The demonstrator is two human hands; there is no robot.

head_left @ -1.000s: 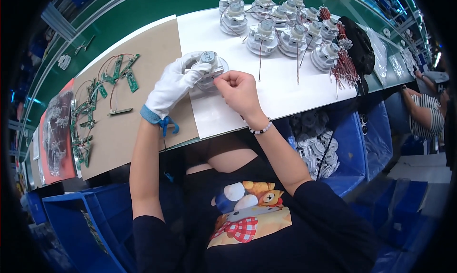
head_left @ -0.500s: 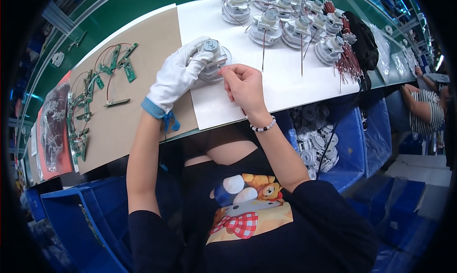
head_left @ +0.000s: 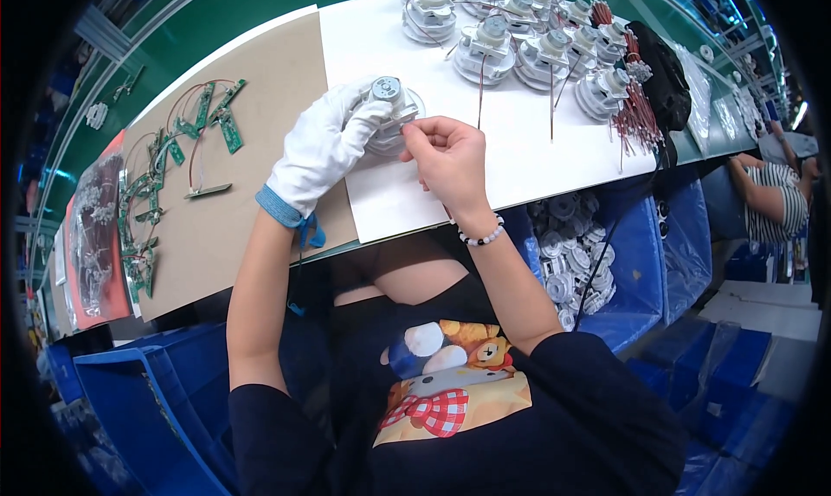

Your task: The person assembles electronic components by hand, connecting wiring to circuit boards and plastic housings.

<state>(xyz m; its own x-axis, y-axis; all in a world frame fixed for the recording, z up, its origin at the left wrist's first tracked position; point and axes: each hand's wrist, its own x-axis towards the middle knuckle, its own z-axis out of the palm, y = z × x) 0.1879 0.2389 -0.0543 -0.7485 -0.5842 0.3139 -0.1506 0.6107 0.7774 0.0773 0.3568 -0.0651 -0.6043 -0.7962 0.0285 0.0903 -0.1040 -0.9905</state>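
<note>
- Both forearms come up from the dark sleeves, elbows bent, and converge over the counter's (head_left: 229, 24) near part.
- The right hand (head_left: 452, 158), bare, with a beaded bracelet (head_left: 482, 234) at its wrist, curls inward; thumb and forefinger meet in a narrow pinch at the near right side of a white round assembly (head_left: 389, 98). Whether they grip anything is too small to tell.
- The left hand (head_left: 320, 145), in a white glove, wraps that assembly from its left, thumb across the near side, holding it metal cap up over the white sheet (head_left: 372, 41).
- Left of the hands, green circuit boards (head_left: 229, 135) lie on brown board (head_left: 268, 98).
- Farther off to the right, similar assemblies (head_left: 483, 50) stand clustered beside reddish wires (head_left: 636, 119).
</note>
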